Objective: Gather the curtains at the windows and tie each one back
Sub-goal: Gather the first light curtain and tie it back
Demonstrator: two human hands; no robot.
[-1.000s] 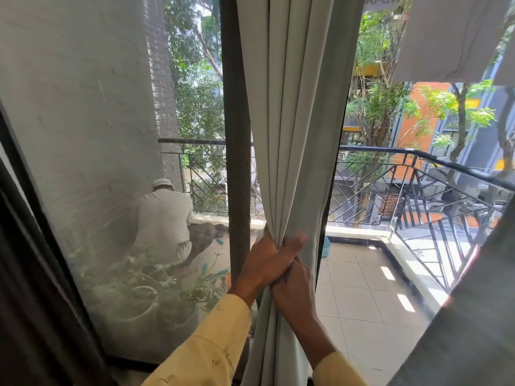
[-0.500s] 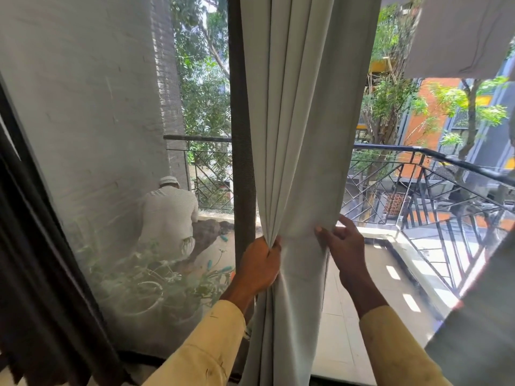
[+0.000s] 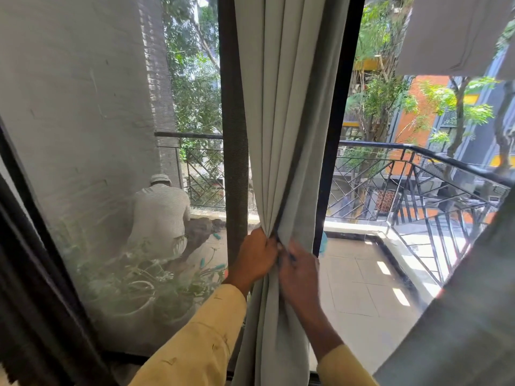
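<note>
A pale grey-green curtain (image 3: 284,112) hangs in front of the window's dark middle frame, bunched into narrow folds at waist height. My left hand (image 3: 255,259) grips the gathered folds from the left. My right hand (image 3: 299,271) presses the right-hand folds against them, fingers closed on the cloth. Both hands touch at the bunch. Below them the curtain falls straight down in a narrow column. No tie-back is visible.
A dark curtain (image 3: 25,274) hangs at the far left edge and another grey curtain (image 3: 459,316) fills the lower right. Through the glass I see a crouching person (image 3: 161,215) among potted plants, a tiled balcony and a black railing (image 3: 418,174).
My right hand has swept left from the curtain's right edge, bringing the loose cloth into the bunch held by my left hand. The curtain is narrower at hand height.
</note>
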